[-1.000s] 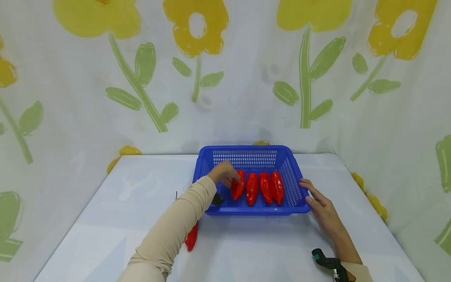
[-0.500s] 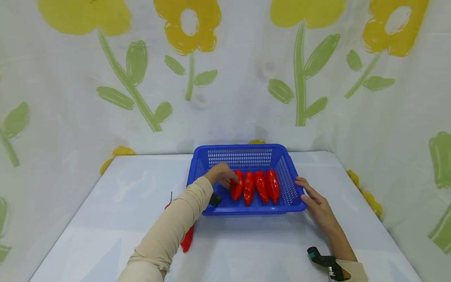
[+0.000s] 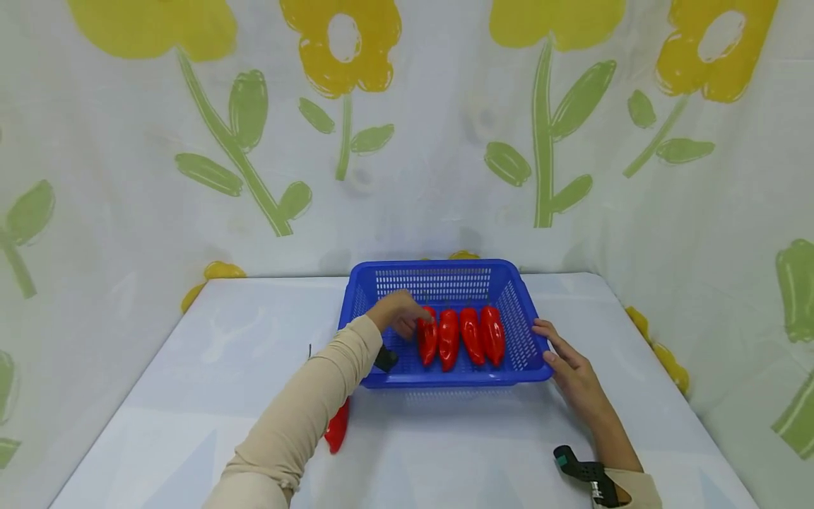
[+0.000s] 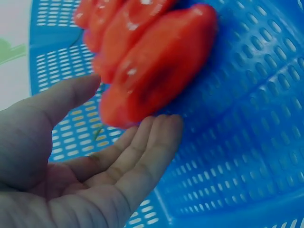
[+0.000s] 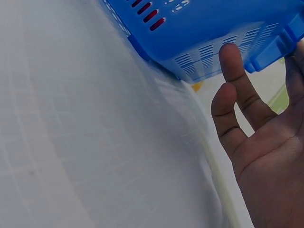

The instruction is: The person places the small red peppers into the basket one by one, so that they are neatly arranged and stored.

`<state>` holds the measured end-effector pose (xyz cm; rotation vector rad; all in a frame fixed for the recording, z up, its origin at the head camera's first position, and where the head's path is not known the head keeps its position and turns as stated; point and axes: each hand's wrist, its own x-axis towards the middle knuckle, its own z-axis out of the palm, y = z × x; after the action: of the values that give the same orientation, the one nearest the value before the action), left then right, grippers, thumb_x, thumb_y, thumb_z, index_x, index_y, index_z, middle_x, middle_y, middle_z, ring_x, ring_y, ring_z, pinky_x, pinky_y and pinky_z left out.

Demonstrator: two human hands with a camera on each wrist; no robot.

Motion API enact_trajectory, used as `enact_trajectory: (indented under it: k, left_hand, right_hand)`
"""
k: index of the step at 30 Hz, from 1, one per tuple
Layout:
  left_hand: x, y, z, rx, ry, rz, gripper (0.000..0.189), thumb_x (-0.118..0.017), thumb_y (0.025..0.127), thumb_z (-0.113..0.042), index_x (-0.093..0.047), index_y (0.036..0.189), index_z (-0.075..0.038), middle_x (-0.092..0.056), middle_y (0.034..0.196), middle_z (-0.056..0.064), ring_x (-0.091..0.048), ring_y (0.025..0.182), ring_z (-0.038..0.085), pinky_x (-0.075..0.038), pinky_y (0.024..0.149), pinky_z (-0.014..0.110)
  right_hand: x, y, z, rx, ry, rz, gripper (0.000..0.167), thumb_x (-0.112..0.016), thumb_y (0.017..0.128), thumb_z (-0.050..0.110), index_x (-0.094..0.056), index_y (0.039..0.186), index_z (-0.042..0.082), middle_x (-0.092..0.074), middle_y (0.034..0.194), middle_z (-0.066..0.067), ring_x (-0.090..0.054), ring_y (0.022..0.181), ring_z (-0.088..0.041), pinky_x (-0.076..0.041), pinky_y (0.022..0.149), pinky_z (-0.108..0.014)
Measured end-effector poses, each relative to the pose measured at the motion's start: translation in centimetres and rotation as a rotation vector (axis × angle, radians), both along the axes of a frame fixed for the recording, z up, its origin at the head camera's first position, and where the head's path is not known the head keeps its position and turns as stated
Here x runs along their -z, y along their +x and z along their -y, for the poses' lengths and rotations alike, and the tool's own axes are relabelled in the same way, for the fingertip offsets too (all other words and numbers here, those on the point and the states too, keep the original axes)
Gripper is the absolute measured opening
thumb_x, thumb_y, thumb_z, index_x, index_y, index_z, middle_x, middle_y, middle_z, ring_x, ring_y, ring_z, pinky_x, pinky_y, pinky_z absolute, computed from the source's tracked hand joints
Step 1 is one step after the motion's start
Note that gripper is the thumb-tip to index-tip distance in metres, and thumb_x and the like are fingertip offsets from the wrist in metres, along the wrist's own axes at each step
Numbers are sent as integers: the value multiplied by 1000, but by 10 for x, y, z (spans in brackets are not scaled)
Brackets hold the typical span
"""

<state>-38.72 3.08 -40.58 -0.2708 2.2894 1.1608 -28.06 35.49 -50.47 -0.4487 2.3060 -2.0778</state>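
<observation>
Several glossy red peppers [image 3: 449, 341] lie side by side in a blue plastic basket [image 3: 445, 381]. My left hand [image 3: 400, 312] reaches into the basket beside the leftmost pepper [image 3: 428, 343]. In the left wrist view, thumb and fingers of the left hand [image 4: 118, 166] stand apart, with the fingertips right at the end of the nearest pepper [image 4: 161, 71]. My right hand [image 3: 575, 371] rests at the basket's right rim near the front corner, its fingers extended. In the right wrist view, two fingers of the right hand [image 5: 266, 142] spread below the basket wall [image 5: 213, 33].
Another red pepper [image 3: 338, 428] lies on the white table [image 3: 445, 452] left of the basket, mostly hidden under the left sleeve [image 3: 318, 403]. A flower-patterned curtain [image 3: 439, 141] closes off the back and sides. A black wrist camera [image 3: 585, 470] sits on the right wrist.
The left hand's fingers have loosened from the leftmost pepper, which now lies straighter beside the others. The view has shifted slightly. The right hand stays at the basket rim.
</observation>
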Motion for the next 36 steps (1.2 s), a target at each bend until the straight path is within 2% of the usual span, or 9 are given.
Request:
enact_trajectory:
  k: [6,13,19,25,30,36]
  left_hand:
    - [-13,5,6,-9,37,-133,44,-72,90,-12,-54,122,13,-66,114,30,-67,105,41,-56,89,46]
    - [-20,14,21,15,125,-215,36,-71,92,-12,-60,119,9,-67,114,28,-69,101,37,-57,87,42]
    - [-20,24,38,73,188,-327,25,-70,94,-14,-67,112,4,-70,104,18,-70,100,36,-60,77,33]
    - [-17,42,55,119,239,-413,21,-69,95,-14,-69,108,2,-72,99,14,-72,89,29,-60,77,35]
    - [-18,58,63,104,298,-474,24,-68,96,-14,-66,113,2,-70,102,16,-72,90,28,-60,81,35]
    - [-10,71,71,48,373,-524,25,-68,97,-17,-67,116,-1,-69,109,19,-72,92,24,-57,88,40]
  right_hand:
    - [1,-1,-2,-4,-13,-11,46,-44,108,17,-39,152,6,-21,165,1,-7,152,-33,-41,100,-16]
    - [1,2,-3,-9,-4,-19,46,-42,108,16,-38,153,6,-21,165,1,-10,151,-33,-42,100,-16]
    - [3,3,-5,-17,-33,-38,45,-41,108,14,-38,152,3,-21,164,-1,-13,152,-26,-41,102,-16]
    - [7,5,-3,-15,-37,-15,46,-41,108,15,-36,153,5,-20,165,0,-10,152,-29,-42,101,-17]
    - [4,7,-1,-4,-29,-15,47,-41,109,16,-37,154,6,-18,166,-1,-10,152,-30,-42,101,-17]
    - [1,4,0,-41,-60,-30,46,-41,109,15,-36,153,3,-19,165,-1,-9,152,-28,-41,102,-18]
